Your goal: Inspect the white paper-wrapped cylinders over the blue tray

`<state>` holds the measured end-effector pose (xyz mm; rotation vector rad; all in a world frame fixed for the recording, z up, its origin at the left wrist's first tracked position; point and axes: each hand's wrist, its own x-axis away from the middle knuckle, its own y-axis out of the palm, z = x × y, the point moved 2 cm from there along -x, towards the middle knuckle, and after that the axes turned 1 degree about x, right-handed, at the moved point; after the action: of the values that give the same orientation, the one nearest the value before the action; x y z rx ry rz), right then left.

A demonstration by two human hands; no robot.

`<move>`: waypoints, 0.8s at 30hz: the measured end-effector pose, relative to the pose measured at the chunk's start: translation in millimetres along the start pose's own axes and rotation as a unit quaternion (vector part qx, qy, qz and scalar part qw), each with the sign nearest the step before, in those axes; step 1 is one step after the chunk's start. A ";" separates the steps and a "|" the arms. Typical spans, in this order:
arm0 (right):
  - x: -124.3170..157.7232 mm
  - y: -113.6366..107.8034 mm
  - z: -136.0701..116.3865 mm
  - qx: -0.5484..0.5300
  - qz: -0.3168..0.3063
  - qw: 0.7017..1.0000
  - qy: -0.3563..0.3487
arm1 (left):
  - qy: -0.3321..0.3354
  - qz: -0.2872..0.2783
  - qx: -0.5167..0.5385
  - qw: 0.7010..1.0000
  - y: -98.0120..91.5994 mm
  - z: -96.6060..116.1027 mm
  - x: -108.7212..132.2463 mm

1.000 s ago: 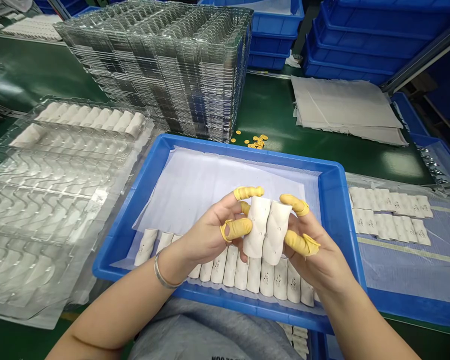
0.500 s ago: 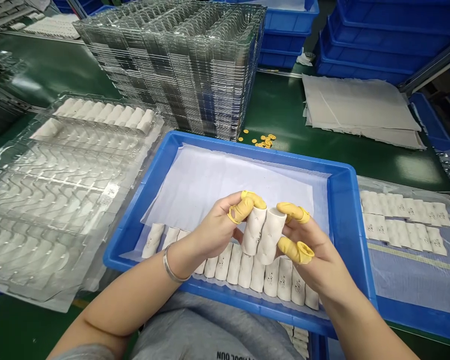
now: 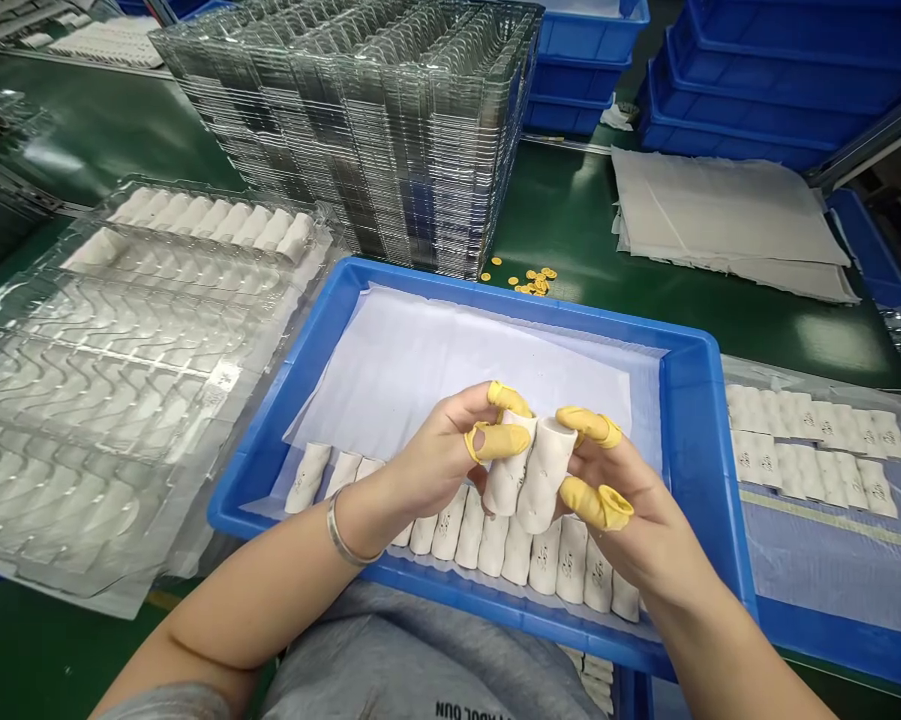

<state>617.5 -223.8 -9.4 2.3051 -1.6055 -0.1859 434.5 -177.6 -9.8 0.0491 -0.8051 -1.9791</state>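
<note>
Two white curved ceramic pieces [image 3: 529,475] are held side by side above a blue tray [image 3: 690,420]. My left hand [image 3: 442,455] grips the left piece with yellow finger cots on thumb and fingers. My right hand [image 3: 622,500] grips the right piece, also in yellow cots. Below them a row of the same white pieces [image 3: 495,545] lies along the tray's near edge on white paper [image 3: 420,360].
A clear blister tray [image 3: 120,370] with one filled row of white pieces [image 3: 217,225] lies at the left. A tall stack of empty clear trays [image 3: 367,110] stands behind. Loose yellow cots [image 3: 532,280], grey sheets [image 3: 720,220], blue crates [image 3: 757,80] and more white pieces [image 3: 810,445] surround.
My left thumb and forefinger have shifted on the left piece, and the two pieces have tilted and dropped slightly toward the tray. The view has drifted a little.
</note>
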 end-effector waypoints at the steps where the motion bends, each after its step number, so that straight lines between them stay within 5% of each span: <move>1: 0.2 0.2 0.3 0.001 -0.001 1.000 0.001 | 0.000 0.003 0.001 1.000 0.2 0.3 0.0; 7: 0.7 2.8 2.9 0.000 -0.010 1.000 0.005 | 0.028 0.006 0.007 1.000 0.9 0.2 -0.7; 24: -0.9 2.0 -7.7 -0.050 0.029 0.997 0.059 | 0.031 -0.108 0.069 0.991 -3.9 -6.6 2.4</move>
<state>617.6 -222.1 -1.5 2.1505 -1.5655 -0.1122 432.6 -181.6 -16.4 0.2889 -0.9270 -2.1087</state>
